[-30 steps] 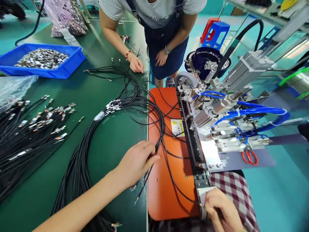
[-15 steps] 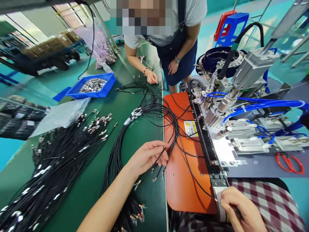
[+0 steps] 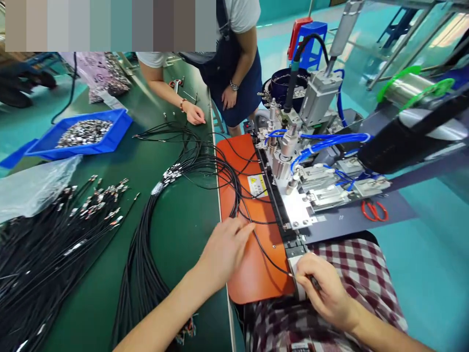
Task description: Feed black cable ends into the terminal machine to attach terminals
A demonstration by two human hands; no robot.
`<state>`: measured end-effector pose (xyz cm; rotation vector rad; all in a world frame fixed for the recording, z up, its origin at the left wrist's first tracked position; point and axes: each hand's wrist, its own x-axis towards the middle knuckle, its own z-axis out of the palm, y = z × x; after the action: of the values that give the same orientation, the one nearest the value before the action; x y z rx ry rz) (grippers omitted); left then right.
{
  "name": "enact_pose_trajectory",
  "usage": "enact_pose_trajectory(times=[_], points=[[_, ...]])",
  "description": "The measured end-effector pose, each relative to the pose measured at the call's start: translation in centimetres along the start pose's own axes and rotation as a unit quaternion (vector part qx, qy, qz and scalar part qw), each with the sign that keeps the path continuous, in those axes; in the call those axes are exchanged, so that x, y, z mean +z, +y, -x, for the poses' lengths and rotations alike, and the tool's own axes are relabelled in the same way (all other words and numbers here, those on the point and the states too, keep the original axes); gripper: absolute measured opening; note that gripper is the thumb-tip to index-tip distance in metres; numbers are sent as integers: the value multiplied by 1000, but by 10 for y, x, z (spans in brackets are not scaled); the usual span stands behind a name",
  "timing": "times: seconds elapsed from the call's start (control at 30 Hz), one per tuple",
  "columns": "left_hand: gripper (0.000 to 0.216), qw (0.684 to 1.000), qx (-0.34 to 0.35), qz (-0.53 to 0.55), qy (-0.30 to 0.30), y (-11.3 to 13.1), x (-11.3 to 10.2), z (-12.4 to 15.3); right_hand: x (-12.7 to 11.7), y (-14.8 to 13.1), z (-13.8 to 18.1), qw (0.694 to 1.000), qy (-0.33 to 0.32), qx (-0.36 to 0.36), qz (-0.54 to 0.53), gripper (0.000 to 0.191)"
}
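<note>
My left hand (image 3: 226, 250) is closed over the near end of a loop of black cables (image 3: 234, 188), above the orange plate (image 3: 252, 274). The cables run in under its curled fingers, which are mostly hidden. My right hand (image 3: 322, 286) is in a fist at the near end of the machine's rail. Something dark shows between its fingers, too covered to name. A single black cable (image 3: 266, 254) crosses the plate, its pale tip close to the right thumb. A thick cable bundle (image 3: 141, 259) with white labels curves across the green table (image 3: 179, 234).
Right of the plate stands a machine (image 3: 289, 171) with blue air hoses; red-handled scissors (image 3: 374, 211) lie beyond it. At left are a blue tray (image 3: 117, 129) of small metal parts and a pile of cables (image 3: 54, 254). A co-worker's hand (image 3: 195, 113) rests across the table.
The view has swung to the right. My left hand has turned from pinching a cable end to lying back-up over the cables. My right hand stays closed by the rail end.
</note>
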<state>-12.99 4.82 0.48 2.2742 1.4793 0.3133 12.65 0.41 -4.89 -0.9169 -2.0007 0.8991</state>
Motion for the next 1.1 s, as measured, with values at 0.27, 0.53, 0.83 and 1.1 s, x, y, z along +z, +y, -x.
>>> enact_pose_trajectory(times=[0.27, 0.53, 0.83, 1.1], points=[[34, 998, 60, -19, -27, 35, 22, -17, 1, -5, 2, 999, 21, 16, -22, 13], [21, 987, 43, 157, -19, 71, 36, 1, -21, -6, -13, 965, 88, 211, -125, 19], [15, 980, 42, 129, 147, 79, 77, -20, -40, 21, -20, 894, 51, 336, -292, 31], [26, 982, 87, 108, 128, 70, 82, -20, -38, 40, -23, 885, 31, 347, -308, 31]])
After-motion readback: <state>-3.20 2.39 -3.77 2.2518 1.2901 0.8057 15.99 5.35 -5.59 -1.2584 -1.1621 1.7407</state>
